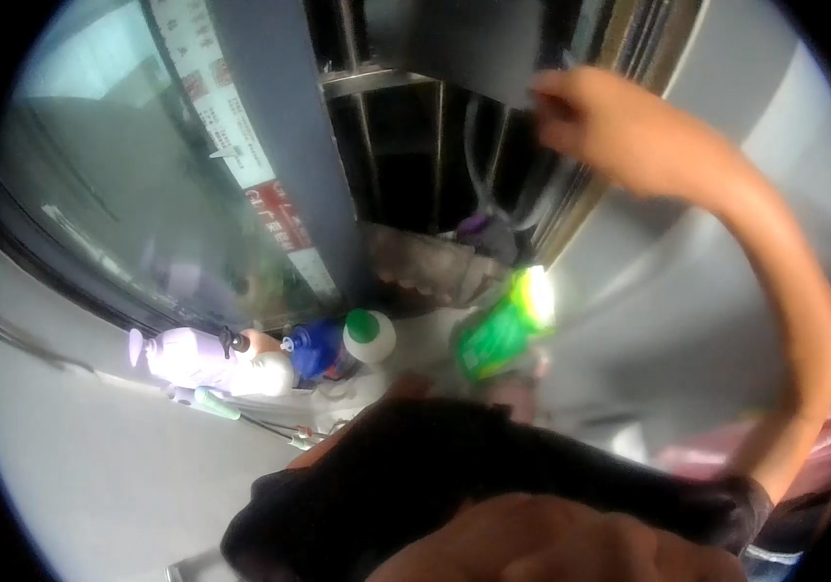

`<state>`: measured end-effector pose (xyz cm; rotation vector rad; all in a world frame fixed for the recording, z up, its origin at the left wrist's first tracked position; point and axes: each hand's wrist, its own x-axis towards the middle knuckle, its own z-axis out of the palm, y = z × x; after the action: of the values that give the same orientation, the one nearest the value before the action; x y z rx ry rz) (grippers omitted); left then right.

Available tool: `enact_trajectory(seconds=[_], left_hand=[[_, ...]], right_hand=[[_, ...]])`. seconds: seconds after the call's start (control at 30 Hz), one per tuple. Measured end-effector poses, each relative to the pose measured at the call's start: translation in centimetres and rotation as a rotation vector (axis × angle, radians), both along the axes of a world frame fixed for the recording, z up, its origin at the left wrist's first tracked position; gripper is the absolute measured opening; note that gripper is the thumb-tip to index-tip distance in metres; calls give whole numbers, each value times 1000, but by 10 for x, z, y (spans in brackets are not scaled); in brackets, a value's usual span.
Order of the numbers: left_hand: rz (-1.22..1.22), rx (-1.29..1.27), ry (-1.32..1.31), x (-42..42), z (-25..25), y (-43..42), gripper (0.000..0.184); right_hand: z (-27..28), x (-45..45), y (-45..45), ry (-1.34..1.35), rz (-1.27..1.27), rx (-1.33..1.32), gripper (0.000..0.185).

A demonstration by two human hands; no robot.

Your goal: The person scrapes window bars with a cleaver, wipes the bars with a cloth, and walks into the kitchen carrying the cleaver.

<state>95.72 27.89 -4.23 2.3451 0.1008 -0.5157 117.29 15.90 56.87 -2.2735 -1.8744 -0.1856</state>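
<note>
My right hand [570,116] is raised at the window opening, its fingers curled closed at the lower corner of a flat dark grey sheet [478,53]. The sheet covers the upper part of the opening. Part of my left forearm [323,449] shows beside my black top, and the fingers of that hand are hidden or too blurred to make out. Near that side, a bright green and yellow container [501,339] stands tilted, smeared by motion and glare. I cannot tell whether my left hand touches it.
Along the sill stand a lilac pump bottle [187,357], a blue bottle [315,349] and a white bottle with a green cap [369,337]. Metal bars [438,145] cross the opening. A sliding glass pane [114,184] is at left. Pink fabric [726,448] lies at right.
</note>
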Motion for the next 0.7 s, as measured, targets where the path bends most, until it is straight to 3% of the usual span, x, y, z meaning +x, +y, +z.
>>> enact_trajectory(seconds=[0.03, 0.07, 0.13, 0.17, 0.23, 0.27, 0.3, 0.37, 0.43, 0.53, 0.63, 0.7], left_hand=[[-6, 10, 5, -3, -18, 0, 46], [65, 16, 19, -4, -53, 1, 47], [148, 7, 22, -3, -70, -4, 47], [291, -132, -9, -7, -63, -14, 46], [448, -289, -39, -13, -5, -35, 46], [388, -65, 26, -15, 56, -39, 44], [317, 164, 93, -18, 88, -39, 43], [356, 80, -13, -30, 53, -36, 43], [397, 6, -128, -30, 35, -28, 42], [504, -41, -6, -22, 18, -29, 39], [465, 124, -67, -25, -24, -34, 37], [334, 148, -33, -18, -1, -30, 36]], right_hand=[[0, -6, 11, 172, -163, -59, 20], [4, -8, 10, 169, -162, -48, 20], [21, -19, 4, 218, -208, -82, 21], [30, -24, -4, 206, -269, -162, 22], [19, -19, -21, 57, -91, 59, 22], [14, -17, -19, 18, -43, 111, 22], [10, -19, -15, -24, 3, 164, 22], [17, -23, -1, 290, -182, -47, 21], [17, -17, 3, 281, -200, -71, 22], [29, -24, -11, 313, -180, -123, 19], [27, -28, -18, 296, -288, -36, 16], [27, -23, -16, 334, -258, -60, 16]])
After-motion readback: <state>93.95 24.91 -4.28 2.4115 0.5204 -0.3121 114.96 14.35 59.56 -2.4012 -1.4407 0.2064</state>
